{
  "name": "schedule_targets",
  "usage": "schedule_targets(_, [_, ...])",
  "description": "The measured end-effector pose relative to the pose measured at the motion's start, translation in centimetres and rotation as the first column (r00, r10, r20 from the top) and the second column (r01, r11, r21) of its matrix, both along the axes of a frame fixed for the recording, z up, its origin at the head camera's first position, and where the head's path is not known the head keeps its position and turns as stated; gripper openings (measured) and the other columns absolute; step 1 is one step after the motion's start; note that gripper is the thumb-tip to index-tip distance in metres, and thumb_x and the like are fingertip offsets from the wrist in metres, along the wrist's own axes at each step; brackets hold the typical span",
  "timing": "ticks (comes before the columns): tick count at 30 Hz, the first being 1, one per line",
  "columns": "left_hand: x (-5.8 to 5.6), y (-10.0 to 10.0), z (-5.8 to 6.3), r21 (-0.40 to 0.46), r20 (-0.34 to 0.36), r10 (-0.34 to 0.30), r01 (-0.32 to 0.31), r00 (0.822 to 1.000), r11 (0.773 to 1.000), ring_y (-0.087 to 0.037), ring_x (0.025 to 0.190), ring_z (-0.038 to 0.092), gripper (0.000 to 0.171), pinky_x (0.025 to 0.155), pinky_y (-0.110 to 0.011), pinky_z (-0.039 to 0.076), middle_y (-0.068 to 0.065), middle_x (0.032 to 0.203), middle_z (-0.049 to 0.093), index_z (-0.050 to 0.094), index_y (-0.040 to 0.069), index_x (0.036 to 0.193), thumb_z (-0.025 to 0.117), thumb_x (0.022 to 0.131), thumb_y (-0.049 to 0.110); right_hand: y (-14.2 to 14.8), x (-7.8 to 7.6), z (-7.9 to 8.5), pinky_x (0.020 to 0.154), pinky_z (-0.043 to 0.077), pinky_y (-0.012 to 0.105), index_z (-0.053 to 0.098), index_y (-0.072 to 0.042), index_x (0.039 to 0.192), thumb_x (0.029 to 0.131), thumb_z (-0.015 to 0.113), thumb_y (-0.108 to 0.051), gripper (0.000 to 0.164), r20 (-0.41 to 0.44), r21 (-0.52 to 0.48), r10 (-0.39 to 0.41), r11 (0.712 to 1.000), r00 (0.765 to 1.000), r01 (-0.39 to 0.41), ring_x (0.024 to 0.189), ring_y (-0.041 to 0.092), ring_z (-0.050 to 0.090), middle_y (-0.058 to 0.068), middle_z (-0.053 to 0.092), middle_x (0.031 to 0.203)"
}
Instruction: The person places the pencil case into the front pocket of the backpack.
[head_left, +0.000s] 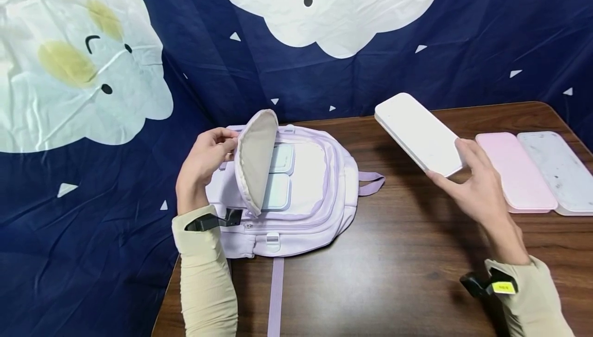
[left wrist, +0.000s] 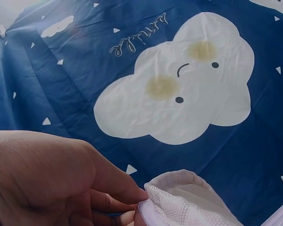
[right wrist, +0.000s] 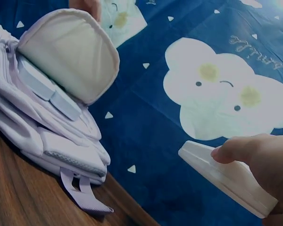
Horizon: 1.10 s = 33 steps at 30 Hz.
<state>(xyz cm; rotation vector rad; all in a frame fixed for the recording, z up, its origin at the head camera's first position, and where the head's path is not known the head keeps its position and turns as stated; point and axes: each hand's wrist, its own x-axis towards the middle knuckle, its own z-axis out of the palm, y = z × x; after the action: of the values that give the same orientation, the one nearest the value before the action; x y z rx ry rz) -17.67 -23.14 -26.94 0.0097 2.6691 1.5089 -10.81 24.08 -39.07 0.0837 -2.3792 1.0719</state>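
A lilac backpack (head_left: 338, 213) lies on the table with its front pocket unzipped. My left hand (head_left: 206, 159) pinches the edge of the pocket flap (head_left: 256, 164) and holds it raised; the left wrist view shows thumb and fingers on the flap's rim (left wrist: 179, 181). Inside the pocket sit two pale blue boxes (head_left: 276, 191), partly covered by the flap. Off to the right, my right hand (head_left: 482, 188) grips a white flat case (head_left: 419, 134) by its near end, tilted and above the table. In the right wrist view the thumb presses on the case (right wrist: 226, 181).
A pink case (head_left: 516, 172) and a grey-white marbled case (head_left: 560, 172) lie side by side at the table's right. A purple strap loop (head_left: 372, 182) sticks out from the backpack, and a long strap (head_left: 276, 296) runs toward the front. Behind hangs a dark blue cloud-print cloth (head_left: 199, 33).
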Motion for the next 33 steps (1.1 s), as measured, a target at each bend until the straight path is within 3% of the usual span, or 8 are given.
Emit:
schedule_targets(12, [0.0,0.3,0.2,-0.031,0.015,-0.017,0.018,1.000,0.999,-0.005,0.072,0.056,0.026,0.065,-0.017,0.051,-0.005,0.095,0.055,0.055,-0.008,0.117,0.047,0.098,0.008,-1.8,-0.6,1.3,0.083,0.027,0.009,0.051,-0.007,0.136,0.063,0.088,-0.015,0.082,-0.021,0.073,0.096,0.993,0.995,-0.094,0.108,0.028,0.050,0.011,0.051,0.133])
schedule_targets(18, [-0.1,0.5,0.1,-0.044,0.025,-0.023,0.024,0.999,0.999,-0.006,0.074,0.057,0.026,0.065,-0.017,0.050,-0.007,0.099,0.057,0.057,-0.007,0.117,0.047,0.098,0.009,-3.1,-1.2,1.7,0.082,0.032,0.018,0.052,-0.007,0.135,0.063,0.088,-0.015,0.081,-0.035,0.097,0.136,0.987,0.990,-0.132,0.106,0.026,0.052,0.009,0.051,0.133])
schedule_targets(23, [-0.1,0.9,0.0,-0.052,0.027,-0.031,0.032,0.999,0.998,-0.007,0.075,0.056,0.022,0.066,-0.019,0.050,-0.005,0.094,0.055,0.056,-0.007,0.112,0.047,0.098,0.008,-3.9,-1.6,1.8,0.082,0.036,0.025,0.052,-0.005,0.135,0.063,0.088,-0.014,0.081,-0.052,0.117,0.195,0.975,0.979,-0.188,0.106,0.025,0.052,0.010,0.051,0.133])
schedule_targets(27, [-0.2,1.0,-0.2,-0.041,0.013,-0.050,0.050,0.999,0.998,-0.007,0.074,0.055,0.019,0.069,-0.019,0.051,-0.003,0.088,0.053,0.054,-0.008,0.108,0.047,0.097,0.006,-4.5,-1.8,2.1,0.082,0.038,0.037,0.050,-0.007,0.137,0.065,0.087,-0.017,0.081,-0.022,0.122,0.225,0.968,0.974,-0.221,0.108,0.025,0.051,0.009,0.049,0.135])
schedule_targets(33, [-0.4,1.2,-0.4,-0.043,0.001,-0.057,0.057,0.998,0.997,-0.008,0.074,0.054,0.017,0.068,-0.020,0.051,-0.003,0.087,0.053,0.055,-0.007,0.106,0.047,0.097,0.005,-5.3,-2.2,2.0,0.086,0.041,0.045,0.048,-0.009,0.139,0.067,0.085,-0.021,0.082,0.024,0.120,0.264,0.957,0.964,-0.265,0.112,0.029,0.050,0.010,0.046,0.139])
